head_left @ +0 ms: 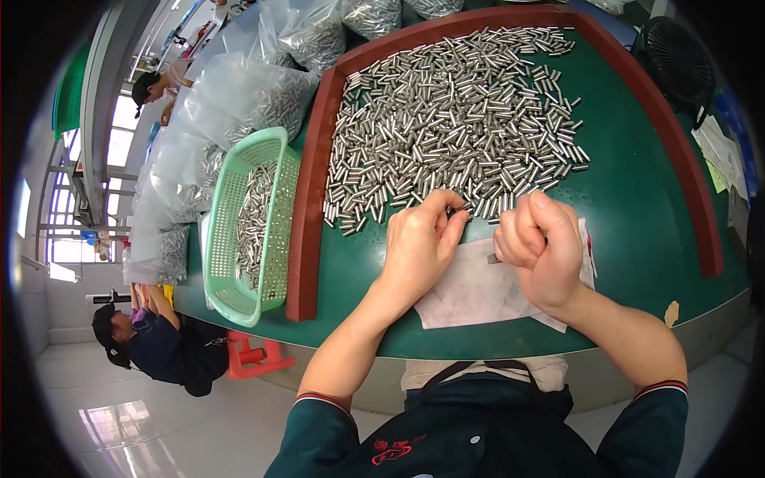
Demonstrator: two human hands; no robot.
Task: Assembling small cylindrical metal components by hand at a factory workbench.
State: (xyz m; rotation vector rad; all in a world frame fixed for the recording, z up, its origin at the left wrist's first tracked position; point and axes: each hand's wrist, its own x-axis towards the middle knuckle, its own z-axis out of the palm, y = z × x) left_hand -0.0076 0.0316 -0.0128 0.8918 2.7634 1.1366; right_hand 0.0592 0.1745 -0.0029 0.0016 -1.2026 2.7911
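A broad heap of short, shiny metal pins (454, 119) covers the far part of the green tabletop. At its near edge my left hand (418, 243) is closed, thumb and forefinger pinched together; what sits between them is too small to make out. My right hand (542, 251) is curled into a fist over a smudged white sheet (458, 295). A grey metal end (493, 258) shows under its fingers, seemingly a pin held in the fist. The sheet lies between both wrists, partly hidden by the right hand.
A dark red wooden frame (307, 199) borders the heap. Left of it stands a green plastic basket (275, 231) with pins inside. Clear bags (247, 92) of pins line the far left. A black fan (676, 64) and papers (719, 151) lie right. Two people work at left, near a red stool (255, 358).
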